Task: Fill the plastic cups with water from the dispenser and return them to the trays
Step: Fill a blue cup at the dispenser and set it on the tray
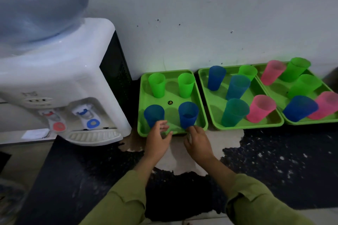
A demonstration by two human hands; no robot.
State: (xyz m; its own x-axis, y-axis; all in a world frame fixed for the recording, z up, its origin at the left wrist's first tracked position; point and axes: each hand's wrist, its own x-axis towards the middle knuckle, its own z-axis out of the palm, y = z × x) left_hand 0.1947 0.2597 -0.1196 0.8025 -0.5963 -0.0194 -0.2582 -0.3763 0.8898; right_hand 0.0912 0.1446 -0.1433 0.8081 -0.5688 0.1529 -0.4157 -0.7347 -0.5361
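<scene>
From my remote seat I see the dispenser (60, 78) far left, its bottle (36, 5) on top, standing on a dark speckled surface (274, 160) that has a pale worn patch (179, 157) in the middle. A white, scuffed wall (201, 23) runs behind. Beside the dispenser, the first tray (172, 113) holds two green cups at the back and two blue ones in front. The left grip (158, 138) is blurred, fingers loosely spread at the base of the front-left blue cup (154, 115), holding nothing. The right grip (198, 142) reaches, fingers extended, to the foot of the front-right blue cup (188, 114); I cannot tell whether it touches. The middle tray (215, 100) and the right tray (279, 87) carry more cups.
</scene>
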